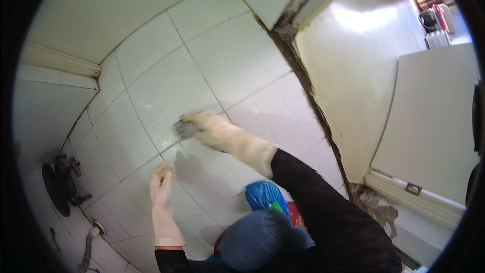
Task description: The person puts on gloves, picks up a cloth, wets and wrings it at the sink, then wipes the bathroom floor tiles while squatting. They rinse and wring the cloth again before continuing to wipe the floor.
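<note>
Cream-gloved, clasps a grey pad (184, 129) near mid-frame in right hand (208, 124), with left hand (162, 181) half-curled, apparently empty, lower left.

Left hand (162, 177), right hand (207, 123) — two hands. Rubber gloves (166, 225): two. Grey scrubbing pad (185, 129): one. Black sleeves (323, 197): two. Crinkled blue plastic cover (265, 195): one. Grey pipe (87, 250): one. Ceramic tiles (156, 96) — more than ten.

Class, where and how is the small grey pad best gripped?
The grey pad is probably best gripped by its right edge, from the right, fingers over its top: it looks small and roundish, and the gloved right hand holds it from that side. Blur hides its exact shape.
</note>
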Available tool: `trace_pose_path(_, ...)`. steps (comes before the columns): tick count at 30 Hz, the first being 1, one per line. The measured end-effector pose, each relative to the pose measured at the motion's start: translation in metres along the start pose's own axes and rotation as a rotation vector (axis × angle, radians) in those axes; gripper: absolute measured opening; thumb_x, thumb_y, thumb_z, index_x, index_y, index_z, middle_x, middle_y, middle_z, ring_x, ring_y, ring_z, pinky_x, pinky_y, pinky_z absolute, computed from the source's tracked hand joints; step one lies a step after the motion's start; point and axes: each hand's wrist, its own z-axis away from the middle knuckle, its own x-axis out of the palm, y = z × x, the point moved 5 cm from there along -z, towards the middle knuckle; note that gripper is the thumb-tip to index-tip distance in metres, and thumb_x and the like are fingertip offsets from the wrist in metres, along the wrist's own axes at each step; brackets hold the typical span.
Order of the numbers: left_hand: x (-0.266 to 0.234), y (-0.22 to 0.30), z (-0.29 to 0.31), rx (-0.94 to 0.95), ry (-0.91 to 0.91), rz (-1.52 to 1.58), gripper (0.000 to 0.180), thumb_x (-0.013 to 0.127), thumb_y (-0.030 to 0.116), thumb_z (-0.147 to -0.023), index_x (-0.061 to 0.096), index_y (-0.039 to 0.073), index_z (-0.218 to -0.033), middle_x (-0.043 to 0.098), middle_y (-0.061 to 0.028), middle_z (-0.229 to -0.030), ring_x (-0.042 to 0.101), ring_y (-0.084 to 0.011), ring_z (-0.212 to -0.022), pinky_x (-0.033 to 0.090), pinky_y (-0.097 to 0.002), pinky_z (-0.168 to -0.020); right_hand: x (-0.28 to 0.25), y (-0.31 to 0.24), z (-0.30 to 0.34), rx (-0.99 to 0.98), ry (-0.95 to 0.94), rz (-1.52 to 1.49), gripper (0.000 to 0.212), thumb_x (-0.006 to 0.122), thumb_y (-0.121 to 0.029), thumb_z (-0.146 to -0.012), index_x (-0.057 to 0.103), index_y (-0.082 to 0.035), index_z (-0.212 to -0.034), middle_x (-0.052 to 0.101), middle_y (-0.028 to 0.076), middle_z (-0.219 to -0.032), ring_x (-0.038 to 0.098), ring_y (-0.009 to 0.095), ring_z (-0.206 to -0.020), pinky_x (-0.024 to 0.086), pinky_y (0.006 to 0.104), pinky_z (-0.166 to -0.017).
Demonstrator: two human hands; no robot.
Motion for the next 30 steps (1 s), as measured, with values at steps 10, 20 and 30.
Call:
trace_pose_path(10,-0.095,-0.126,-0.039,-0.058,0.388,0.053,0.034,0.070,0.017,-0.106,0.065,0.001,-0.135,0.070,-0.0078,-0.118,0.069,-0.0171,-0.101,0.058,-0.0359,-0.093,-0.114,0.100,-0.039,0.113,0.705,0.405,0.059,0.078,-0.013,-0.094,0.060,-0.005,-0.149,0.066,0.021,-0.144,0.061,0.040,-0.133,0.052,0.0463,-0.112)
trace_pose_path(20,-0.081,-0.141,-0.074,-0.412,0.173,-0.802,0.067,0.094,0.042,-0.080,0.064,0.001,-0.124,0.073,-0.0177,-0.119,0.072,-0.0344,-0.111,0.058,-0.0462,-0.095,-0.086,0.038,-0.041,-0.077,0.400,0.077,0.054,0.067,0.006,-0.091,0.065,-0.006,-0.144,0.070,0.018,-0.135,0.070,0.033,-0.122,0.056,0.0426,-0.104)
trace_pose_path(30,-0.080,-0.091,-0.089,-0.496,-0.003,-0.890,0.081,0.095,0.048,-0.077,0.065,0.002,-0.136,0.069,-0.0190,-0.142,0.067,-0.0345,-0.132,0.056,-0.0456,-0.106,0.084,-0.026,-0.146,-0.508,-0.011,0.566,0.062,0.068,-0.008,-0.090,0.060,-0.016,-0.151,0.064,0.014,-0.150,0.066,0.034,-0.132,0.057,0.0444,-0.107)
